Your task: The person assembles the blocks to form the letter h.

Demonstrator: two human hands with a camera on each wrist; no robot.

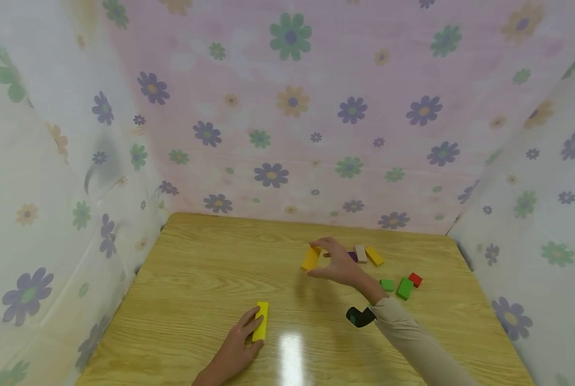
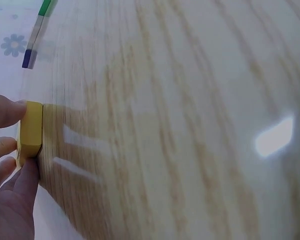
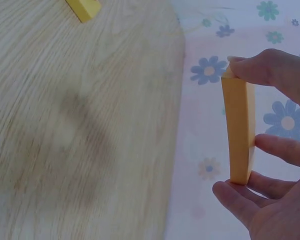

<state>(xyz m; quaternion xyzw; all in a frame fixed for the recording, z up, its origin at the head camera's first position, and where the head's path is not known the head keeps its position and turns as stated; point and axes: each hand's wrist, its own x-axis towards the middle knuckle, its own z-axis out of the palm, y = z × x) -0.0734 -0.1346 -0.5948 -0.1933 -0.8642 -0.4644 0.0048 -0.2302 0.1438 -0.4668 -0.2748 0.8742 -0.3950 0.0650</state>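
Note:
My right hand holds an orange-yellow block above the table, pinched by its two ends between thumb and fingers. The right wrist view shows the same block upright, a broad side facing the camera, fingertips at its top and bottom. Nearer the front, my left hand grips a bright yellow block that lies lengthwise on the table. Seen from the left wrist, thumb and fingers are around the ends and outer side of this block.
Behind the right hand are a purple block, a pale block and another orange-yellow block. Two green blocks and a red block lie by the right forearm. Flowered cloth encloses the wooden table on three sides.

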